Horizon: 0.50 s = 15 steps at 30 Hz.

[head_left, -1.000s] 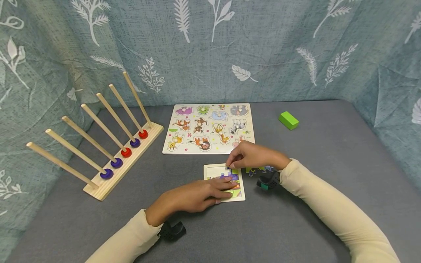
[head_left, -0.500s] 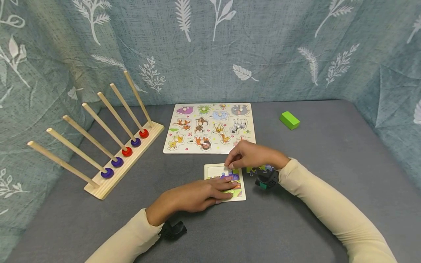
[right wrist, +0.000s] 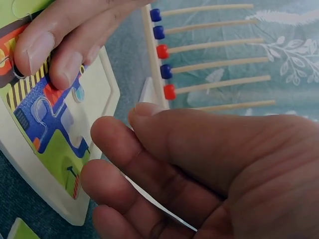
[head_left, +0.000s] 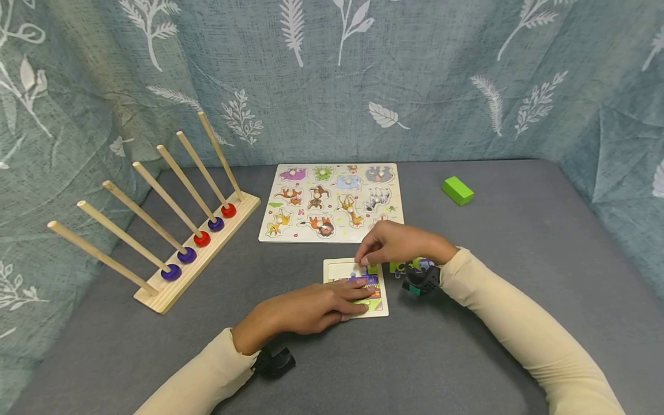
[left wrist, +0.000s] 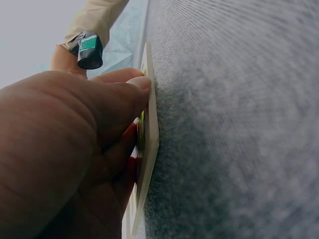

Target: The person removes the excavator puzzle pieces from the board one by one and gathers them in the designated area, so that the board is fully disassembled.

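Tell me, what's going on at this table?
A person is working on a small puzzle. Their left hand rests on it, while the right hand is at its far side, with no piece visible between thumb and fingers. The puzzle is only partly filled, and loose pieces lie to its right.

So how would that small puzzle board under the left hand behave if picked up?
The puzzle board looks thin and straight-edged, so probably light and fairly stiff. Its pieces just sit inside its rim, so tilting could spill them.
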Motion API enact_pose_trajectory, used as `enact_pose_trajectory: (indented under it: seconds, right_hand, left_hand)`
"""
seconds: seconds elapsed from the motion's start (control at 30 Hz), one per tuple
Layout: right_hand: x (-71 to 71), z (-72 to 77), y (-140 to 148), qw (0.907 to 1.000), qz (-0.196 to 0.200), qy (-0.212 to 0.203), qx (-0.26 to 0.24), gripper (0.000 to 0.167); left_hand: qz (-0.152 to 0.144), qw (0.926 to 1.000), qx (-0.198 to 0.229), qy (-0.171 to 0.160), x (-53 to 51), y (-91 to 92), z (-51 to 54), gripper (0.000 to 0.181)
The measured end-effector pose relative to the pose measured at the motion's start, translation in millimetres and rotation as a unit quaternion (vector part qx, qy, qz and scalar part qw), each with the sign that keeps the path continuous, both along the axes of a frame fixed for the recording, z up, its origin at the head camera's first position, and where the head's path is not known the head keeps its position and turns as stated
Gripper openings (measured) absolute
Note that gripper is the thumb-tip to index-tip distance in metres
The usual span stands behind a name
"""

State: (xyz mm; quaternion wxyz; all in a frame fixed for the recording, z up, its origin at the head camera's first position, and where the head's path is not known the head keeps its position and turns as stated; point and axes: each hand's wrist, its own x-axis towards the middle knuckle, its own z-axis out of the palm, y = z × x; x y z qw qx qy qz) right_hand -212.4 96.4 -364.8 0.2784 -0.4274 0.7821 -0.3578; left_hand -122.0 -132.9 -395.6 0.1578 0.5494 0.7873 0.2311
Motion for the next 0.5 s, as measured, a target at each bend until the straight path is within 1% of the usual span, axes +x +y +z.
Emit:
enact_pose_trajectory:
  seconds: [0.23,0.43,0.5]
  right_hand:
    - [-0.4,-3.9,-2.2,0.9998,0.018,0.009,0.003,0.014]
    - [-1.9,-6.3,-2.2,0.9996,0.013,0.023,0.01,0.018]
    - [-2.4,-7.0,-2.3,0.9997,0.011,0.021,0.007,0.02]
  left_hand:
    - [0.004,1.0,0.0,-0.006,-0.3,-0.2,-0.4,0.043]
    - [0.009,0.9999,-0.002,-0.011,0.1,-0.6,-0.7,0.042]
    - [0.009,0.9999,0.0,-0.012,0.1,-0.6,-1.1,0.042]
